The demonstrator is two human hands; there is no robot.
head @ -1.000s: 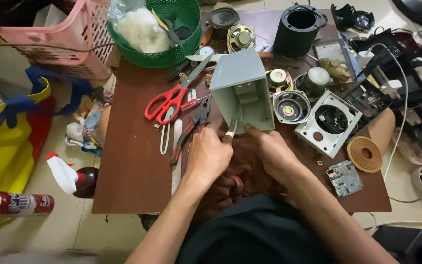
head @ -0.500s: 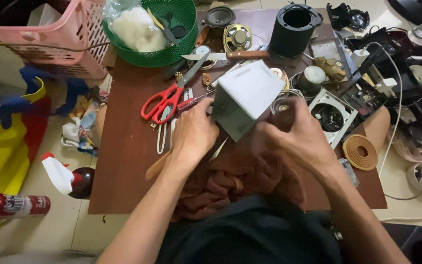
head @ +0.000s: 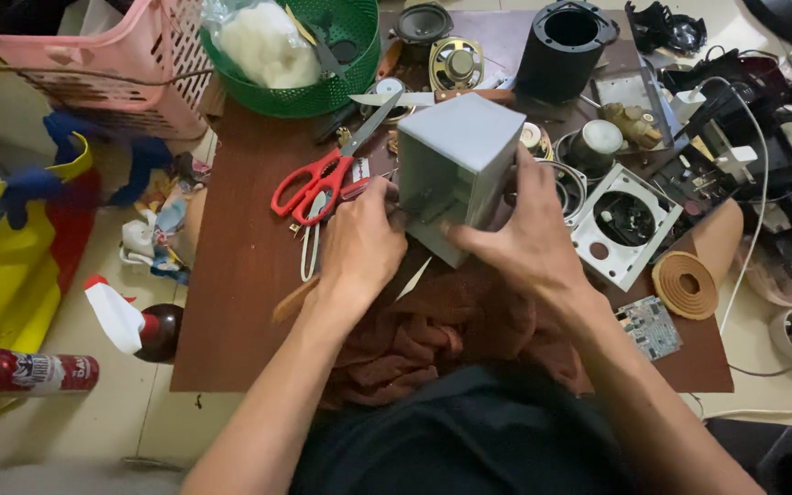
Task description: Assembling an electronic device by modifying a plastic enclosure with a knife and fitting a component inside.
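Observation:
A grey plastic box housing (head: 462,170) stands upright on the brown table (head: 240,302), its open side facing me. My left hand (head: 359,243) grips its lower left edge with fingers reaching into the opening. Fingers of my right hand (head: 529,243) wrap the housing's right and front lower side. A brown cloth (head: 442,330) lies under both hands at the table's near edge.
Red-handled scissors (head: 318,179) lie left of the housing. A green basket (head: 309,64), speaker drivers (head: 456,64), a black cylinder (head: 566,41), a white square frame (head: 621,225), a circuit board (head: 650,327) and a tape roll (head: 685,284) crowd the table. A pink basket (head: 112,64) sits far left.
The housing was lifted, turned in both hands and now stands with its closed face up. My hands shifted from its near edge to its sides.

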